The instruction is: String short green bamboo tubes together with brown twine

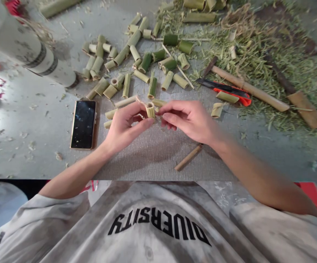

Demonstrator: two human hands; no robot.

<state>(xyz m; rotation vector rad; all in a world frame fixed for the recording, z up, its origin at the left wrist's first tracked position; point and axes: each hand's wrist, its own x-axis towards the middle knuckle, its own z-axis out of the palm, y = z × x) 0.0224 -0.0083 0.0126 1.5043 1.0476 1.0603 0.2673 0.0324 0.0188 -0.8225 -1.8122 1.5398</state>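
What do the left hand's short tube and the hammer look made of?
The short tube in the left hand looks like bamboo, matt pale green, given its hollow core and streaked sides. The hammer handle seems smooth wood, going by its tan colour; the dark, dull head is probably metal.

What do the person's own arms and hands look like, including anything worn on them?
The left hand and right hand are ungloved, with no rings, watches or bracelets visible. Both forearms are bare. The left sleeve and right sleeve are short, loose and mottled pale grey.
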